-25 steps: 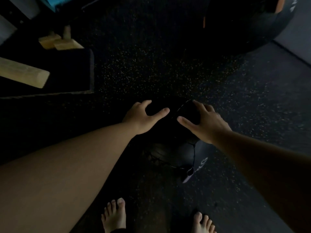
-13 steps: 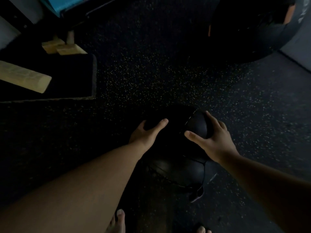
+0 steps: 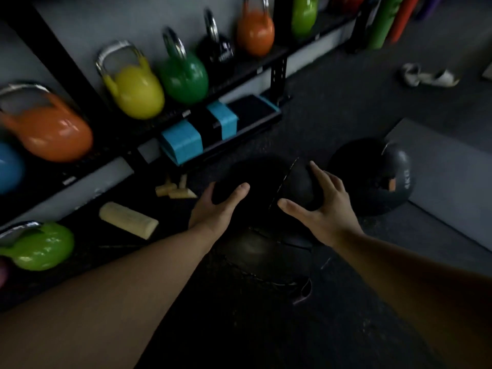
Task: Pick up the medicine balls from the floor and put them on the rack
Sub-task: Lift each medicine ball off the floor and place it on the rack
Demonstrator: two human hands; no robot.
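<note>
A black medicine ball (image 3: 266, 206) with stitched seams is held up off the floor in front of me. My left hand (image 3: 217, 209) grips its left side and my right hand (image 3: 319, 203) grips its right side, thumbs on top. A second black medicine ball (image 3: 372, 182) with a torn orange patch and white lettering lies on the floor to the right, next to a grey mat. The black rack (image 3: 239, 73) runs along the wall at the upper left, its shelves filled with kettlebells.
Coloured kettlebells sit on the rack: orange (image 3: 45, 129), yellow (image 3: 135, 89), green (image 3: 183, 75), another green (image 3: 37, 249) lower down. A blue-and-black pad (image 3: 207, 129) lies under the shelf. Wooden blocks (image 3: 127, 219) lie on the dark floor. The grey mat (image 3: 447, 177) is at right.
The ball has come up off the floor in both hands. My view has swung up from the floor to the rack and wall; my feet are out of sight.
</note>
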